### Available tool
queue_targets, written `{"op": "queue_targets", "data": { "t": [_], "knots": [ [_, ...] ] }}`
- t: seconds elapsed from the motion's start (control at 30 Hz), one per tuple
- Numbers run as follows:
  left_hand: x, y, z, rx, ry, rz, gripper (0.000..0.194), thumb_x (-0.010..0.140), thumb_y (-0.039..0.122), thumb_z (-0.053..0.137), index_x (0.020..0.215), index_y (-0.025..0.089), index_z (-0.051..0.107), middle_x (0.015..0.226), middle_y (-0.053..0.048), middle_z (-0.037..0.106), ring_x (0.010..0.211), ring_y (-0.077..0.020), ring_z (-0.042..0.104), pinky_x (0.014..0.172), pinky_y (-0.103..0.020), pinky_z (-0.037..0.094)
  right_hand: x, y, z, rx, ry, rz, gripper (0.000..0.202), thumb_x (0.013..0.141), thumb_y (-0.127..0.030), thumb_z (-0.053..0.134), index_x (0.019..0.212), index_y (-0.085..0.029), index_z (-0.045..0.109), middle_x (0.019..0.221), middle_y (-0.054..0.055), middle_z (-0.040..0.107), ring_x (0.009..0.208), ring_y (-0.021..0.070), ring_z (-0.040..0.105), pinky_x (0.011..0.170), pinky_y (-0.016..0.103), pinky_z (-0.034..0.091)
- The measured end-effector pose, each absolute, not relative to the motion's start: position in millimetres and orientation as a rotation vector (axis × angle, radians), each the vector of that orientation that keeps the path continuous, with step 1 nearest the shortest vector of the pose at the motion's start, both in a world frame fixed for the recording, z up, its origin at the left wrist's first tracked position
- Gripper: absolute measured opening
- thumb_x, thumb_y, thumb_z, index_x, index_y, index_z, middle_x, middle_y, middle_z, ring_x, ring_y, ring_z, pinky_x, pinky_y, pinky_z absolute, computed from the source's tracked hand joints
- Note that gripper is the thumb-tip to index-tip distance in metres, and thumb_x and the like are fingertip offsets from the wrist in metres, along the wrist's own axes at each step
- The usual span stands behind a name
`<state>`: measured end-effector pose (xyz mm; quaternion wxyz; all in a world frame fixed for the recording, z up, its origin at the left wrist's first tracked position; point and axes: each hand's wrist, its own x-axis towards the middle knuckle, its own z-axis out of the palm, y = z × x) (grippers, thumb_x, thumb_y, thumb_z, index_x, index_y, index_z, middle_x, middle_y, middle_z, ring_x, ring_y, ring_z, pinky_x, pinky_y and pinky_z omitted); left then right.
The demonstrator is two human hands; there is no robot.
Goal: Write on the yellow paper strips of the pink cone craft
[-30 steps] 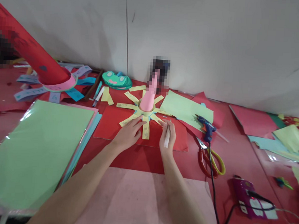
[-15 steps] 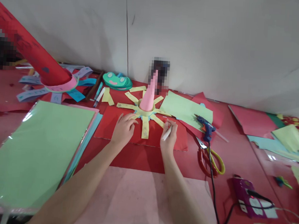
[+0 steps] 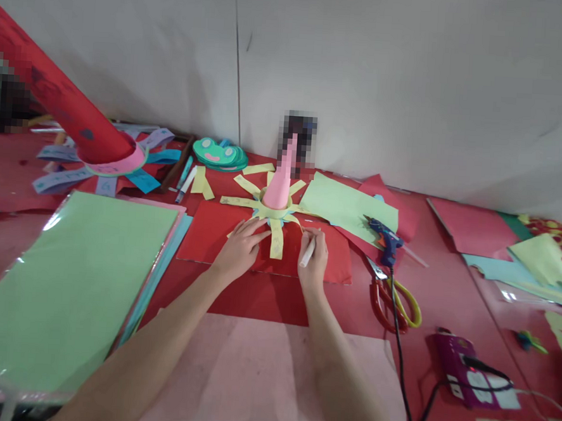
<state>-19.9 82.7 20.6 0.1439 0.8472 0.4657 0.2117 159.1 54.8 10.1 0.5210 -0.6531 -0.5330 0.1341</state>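
Observation:
A pink paper cone (image 3: 278, 188) stands in a yellow paper ring whose yellow strips (image 3: 277, 241) spread outward like rays, with marks drawn on some. Beneath it lies a red paper sheet (image 3: 203, 237). My left hand (image 3: 240, 249) rests with its fingers stretched over the strips at the near left, covering part of one. In my right hand (image 3: 314, 263) is a white marker (image 3: 308, 253), its tip end by a strip at the near right. My fingers are wrapped round the marker.
A glue gun (image 3: 385, 236) and scissors (image 3: 399, 303) lie to the right, with a cord running to a purple power strip (image 3: 471, 371). On the left are a green paper pack (image 3: 76, 287) and a red tube craft (image 3: 64, 89). Green frog cutouts (image 3: 220, 154) sit near the wall.
My left hand has shifted slightly right, closer to the ring. The right hand with the marker has moved slightly left, and the strip by it now bends.

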Motion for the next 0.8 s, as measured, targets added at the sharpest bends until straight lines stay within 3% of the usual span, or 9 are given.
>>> {"op": "queue_targets", "data": {
  "t": [0.2,0.43,0.6,0.8],
  "knots": [
    [-16,81,20,2.494,1.206,0.481,0.049,0.087,0.006,0.033,0.129,0.020,0.053,0.147,-0.003,0.043,0.140,-0.0201,0.029,0.116,-0.045,0.023,160,55,9,-1.541,-1.271,0.352,0.018,0.094,-0.034,0.042,0.093,-0.021,0.053,0.092,0.006,0.066,0.083,0.0184,0.060,0.081,0.037,0.046],
    [-17,82,26,2.410,1.347,0.745,0.038,0.091,0.012,0.037,0.121,0.022,0.058,0.136,-0.005,0.055,0.123,-0.0246,0.050,0.105,-0.046,0.040,157,54,12,-1.516,-1.165,0.406,0.021,0.094,-0.036,0.041,0.097,-0.020,0.053,0.092,0.006,0.061,0.084,0.0162,0.058,0.080,0.032,0.047],
    [-18,83,27,2.216,1.365,0.937,0.038,0.094,0.020,0.038,0.130,0.022,0.051,0.131,-0.006,0.056,0.123,-0.0205,0.050,0.105,-0.039,0.042,155,53,17,-1.507,-1.092,0.411,0.024,0.093,-0.039,0.041,0.099,-0.019,0.052,0.093,0.005,0.057,0.082,0.0145,0.056,0.078,0.029,0.047],
    [-19,82,33,1.966,1.291,1.200,0.026,0.090,0.020,0.044,0.103,0.023,0.067,0.105,-0.002,0.067,0.100,-0.0177,0.062,0.092,-0.033,0.049,156,56,13,-1.428,-1.014,0.357,0.026,0.092,-0.039,0.044,0.105,-0.018,0.052,0.104,0.007,0.056,0.098,0.0168,0.056,0.093,0.035,0.044]
  ]
}}
